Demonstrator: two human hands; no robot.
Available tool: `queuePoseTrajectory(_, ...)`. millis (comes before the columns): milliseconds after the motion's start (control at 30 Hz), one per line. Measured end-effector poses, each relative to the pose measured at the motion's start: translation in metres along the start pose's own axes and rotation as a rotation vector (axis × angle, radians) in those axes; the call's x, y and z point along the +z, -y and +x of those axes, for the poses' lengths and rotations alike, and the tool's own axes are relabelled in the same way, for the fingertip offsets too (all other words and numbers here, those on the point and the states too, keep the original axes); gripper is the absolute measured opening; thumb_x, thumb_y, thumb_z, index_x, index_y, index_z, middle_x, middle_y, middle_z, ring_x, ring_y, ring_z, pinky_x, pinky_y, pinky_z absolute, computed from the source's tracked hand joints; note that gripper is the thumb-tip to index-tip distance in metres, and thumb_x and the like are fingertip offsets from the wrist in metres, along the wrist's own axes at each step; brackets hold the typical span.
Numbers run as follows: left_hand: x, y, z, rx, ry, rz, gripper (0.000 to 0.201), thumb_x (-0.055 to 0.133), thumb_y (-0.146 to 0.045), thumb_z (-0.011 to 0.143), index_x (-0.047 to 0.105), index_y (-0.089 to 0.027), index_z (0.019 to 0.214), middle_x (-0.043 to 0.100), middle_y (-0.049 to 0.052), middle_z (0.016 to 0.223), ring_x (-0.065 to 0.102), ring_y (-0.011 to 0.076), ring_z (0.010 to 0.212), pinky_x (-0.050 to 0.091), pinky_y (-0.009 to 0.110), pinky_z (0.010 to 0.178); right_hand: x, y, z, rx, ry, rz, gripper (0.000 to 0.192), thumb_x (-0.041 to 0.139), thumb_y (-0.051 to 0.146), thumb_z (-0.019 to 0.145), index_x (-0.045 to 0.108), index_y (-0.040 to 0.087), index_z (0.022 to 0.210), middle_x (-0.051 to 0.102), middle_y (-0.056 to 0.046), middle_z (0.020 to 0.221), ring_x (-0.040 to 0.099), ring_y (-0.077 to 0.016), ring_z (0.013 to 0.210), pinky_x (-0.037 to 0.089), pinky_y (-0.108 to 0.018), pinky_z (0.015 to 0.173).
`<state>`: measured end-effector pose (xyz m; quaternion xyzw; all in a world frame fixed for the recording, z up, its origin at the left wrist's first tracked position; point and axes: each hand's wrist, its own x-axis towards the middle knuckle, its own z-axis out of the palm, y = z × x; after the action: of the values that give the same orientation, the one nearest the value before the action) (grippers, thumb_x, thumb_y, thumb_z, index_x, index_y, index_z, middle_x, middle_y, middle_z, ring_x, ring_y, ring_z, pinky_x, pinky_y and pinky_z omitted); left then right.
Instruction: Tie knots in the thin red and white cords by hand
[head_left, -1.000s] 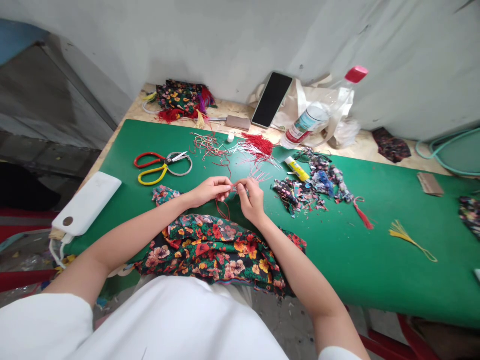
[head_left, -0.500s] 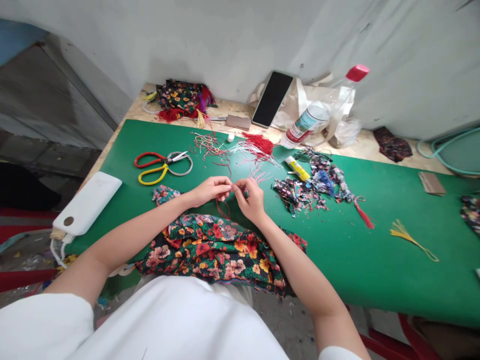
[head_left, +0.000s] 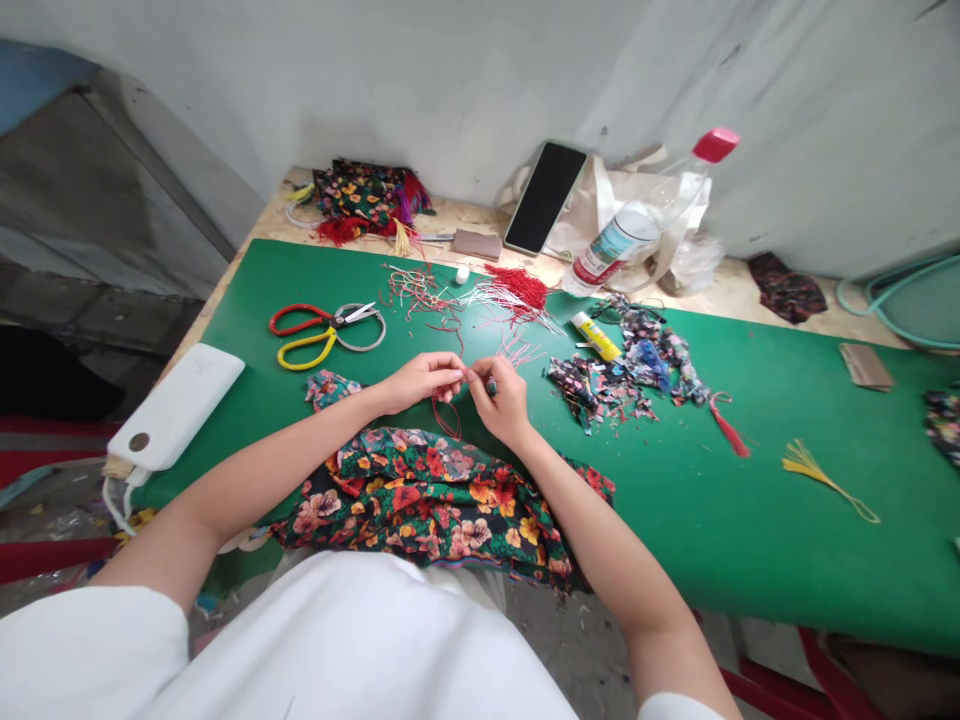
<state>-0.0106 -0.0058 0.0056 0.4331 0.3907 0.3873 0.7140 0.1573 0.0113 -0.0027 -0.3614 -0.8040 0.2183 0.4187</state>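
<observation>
My left hand [head_left: 421, 381] and my right hand [head_left: 502, 400] meet fingertip to fingertip over the green mat [head_left: 750, 520]. Together they pinch a thin red cord [head_left: 445, 415], whose loop hangs down between them. A small dark piece shows in my right fingers; what it is I cannot tell. Just below the hands lies a floral cloth [head_left: 435, 500], draped over the mat's near edge. A loose heap of red and white cords [head_left: 510, 292] lies beyond the hands.
Red-and-yellow scissors [head_left: 322, 328] and a white power bank [head_left: 176, 405] lie at the left. A glue stick [head_left: 595, 336], fabric scraps [head_left: 622, 375], a red tassel [head_left: 726, 428] and a yellow tassel [head_left: 821, 478] sit to the right. A phone [head_left: 544, 197] and bottle [head_left: 637, 225] lean at the wall.
My right hand's fingers have shifted slightly left toward my left fingertips, closing the small gap on the cord. Everything else on the table has stayed put.
</observation>
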Motion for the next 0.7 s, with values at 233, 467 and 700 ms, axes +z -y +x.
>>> queuePoseTrajectory(233,0.0006,-0.0008,0.0001,-0.002,0.004,-0.005,0.025,0.065,-0.033,0.074,0.054,-0.012,0.081,0.057,-0.004,0.064,0.052,0.0037,0.052,0.038,0.019,0.054,0.0004,-0.0006,0.0000,0.006,-0.001,-0.005,0.012,0.050,0.022,0.088,0.049,0.021,0.076,0.053,0.001,0.066,0.046,-0.0122,0.061,0.038,-0.028,0.061)
queuePoseTrajectory(467,0.0006,-0.0012,-0.0004,0.000,0.006,0.023,0.026,0.064,-0.036,0.075,0.053,-0.013,0.080,0.057,-0.004,0.064,0.051,0.0035,0.052,0.037,0.019,0.053,-0.0008,0.0003,-0.0002,0.021,0.000,0.010,0.013,0.050,0.023,0.089,0.049,0.021,0.076,0.053,0.001,0.066,0.046,-0.0125,0.062,0.039,-0.028,0.062)
queuePoseTrajectory(700,0.0003,-0.0005,-0.0006,0.009,0.000,0.050,0.028,0.064,-0.039,0.075,0.054,-0.013,0.080,0.056,-0.004,0.063,0.050,0.0041,0.052,0.037,0.019,0.052,-0.0038,0.0014,-0.0010,0.065,0.028,0.060,0.008,0.052,0.026,0.087,0.053,0.021,0.081,0.055,0.000,0.069,0.048,-0.0132,0.064,0.041,-0.029,0.063)
